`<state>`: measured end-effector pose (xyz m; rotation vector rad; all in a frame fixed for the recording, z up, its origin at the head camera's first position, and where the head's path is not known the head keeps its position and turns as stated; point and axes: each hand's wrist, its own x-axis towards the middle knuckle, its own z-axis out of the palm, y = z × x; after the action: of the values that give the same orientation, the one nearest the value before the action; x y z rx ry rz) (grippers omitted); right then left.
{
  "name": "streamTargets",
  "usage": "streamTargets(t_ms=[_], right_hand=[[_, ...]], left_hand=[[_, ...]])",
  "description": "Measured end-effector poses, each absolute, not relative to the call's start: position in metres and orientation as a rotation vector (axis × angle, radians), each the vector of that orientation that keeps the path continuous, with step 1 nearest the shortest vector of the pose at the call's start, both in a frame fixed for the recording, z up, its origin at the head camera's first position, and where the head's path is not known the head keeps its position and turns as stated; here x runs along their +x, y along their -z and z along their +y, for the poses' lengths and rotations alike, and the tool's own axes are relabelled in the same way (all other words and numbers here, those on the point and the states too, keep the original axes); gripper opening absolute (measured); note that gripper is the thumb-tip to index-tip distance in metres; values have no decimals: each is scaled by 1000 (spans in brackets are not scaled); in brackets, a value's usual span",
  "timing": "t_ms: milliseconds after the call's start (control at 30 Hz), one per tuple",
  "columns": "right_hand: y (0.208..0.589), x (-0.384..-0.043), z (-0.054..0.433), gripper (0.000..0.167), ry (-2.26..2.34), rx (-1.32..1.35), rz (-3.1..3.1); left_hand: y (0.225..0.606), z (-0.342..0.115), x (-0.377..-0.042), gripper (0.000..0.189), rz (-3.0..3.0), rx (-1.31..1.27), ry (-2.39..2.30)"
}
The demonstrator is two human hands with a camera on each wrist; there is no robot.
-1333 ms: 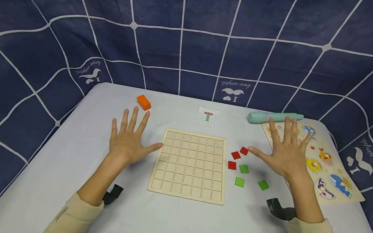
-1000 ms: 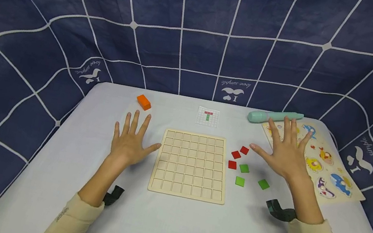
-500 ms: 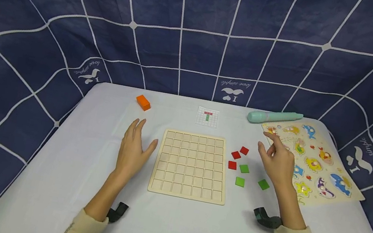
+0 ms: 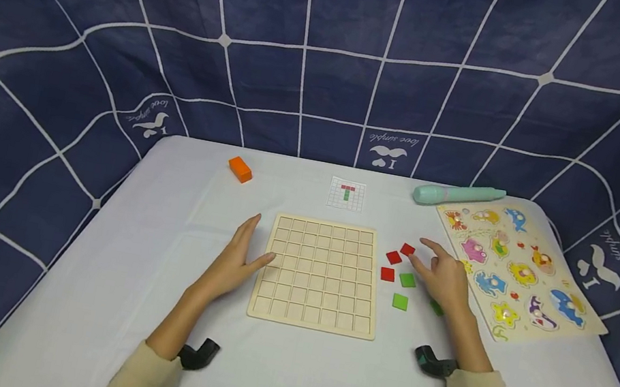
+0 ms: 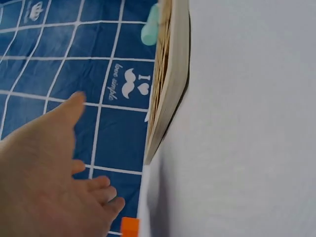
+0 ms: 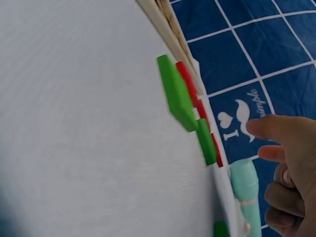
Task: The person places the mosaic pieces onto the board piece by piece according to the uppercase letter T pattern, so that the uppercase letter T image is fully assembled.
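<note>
My left hand (image 4: 231,269) hovers at the left edge of a pale wooden grid board (image 4: 319,275), its fingers extended and its thumb over the edge. It holds nothing. My right hand (image 4: 446,283) is beside the loose square tiles, thumb and index finger stretched out and apart, the other fingers bent, nothing between them. Its thumb tip is close to a red tile (image 4: 407,249); whether they touch I cannot tell. Two more red tiles (image 4: 388,274) and two green tiles (image 4: 399,302) lie right of the board. A third green tile (image 4: 436,307) is partly hidden under the right hand.
A small card (image 4: 346,195) with a red and green T pattern lies behind the board. An orange block (image 4: 240,169) is at the back left. At the right are a teal pen-shaped object (image 4: 459,195) and an animal knob puzzle (image 4: 522,273). A white cloth (image 4: 278,375) covers the table.
Both hands have come from a spread-finger pose toward the middle. The left hand moved right to the board's edge; the right moved left toward the tiles, its outer fingers bending. The tiles stayed put.
</note>
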<state>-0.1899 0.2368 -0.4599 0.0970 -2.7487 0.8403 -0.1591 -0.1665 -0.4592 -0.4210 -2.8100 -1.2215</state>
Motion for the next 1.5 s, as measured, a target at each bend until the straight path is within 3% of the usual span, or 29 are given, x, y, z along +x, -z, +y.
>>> streamTargets(t_ms=[467,933,1200,1500], right_hand=[[474,-209,235,42,-771,122,-2855],[471,-209,230,35,-763,121,-2794],[447,-207,199,32,-785,266,-2722],[445,-211,136,32,-865,394,-2736]], left_hand=[[484,-172,-161,114,-2980,-618,1168],[486,-170,-160,118,-3016,-724,969],[485,-171,-160,115,-3025,-741,943],[484,-172,-159,112,-3009,-756,925]])
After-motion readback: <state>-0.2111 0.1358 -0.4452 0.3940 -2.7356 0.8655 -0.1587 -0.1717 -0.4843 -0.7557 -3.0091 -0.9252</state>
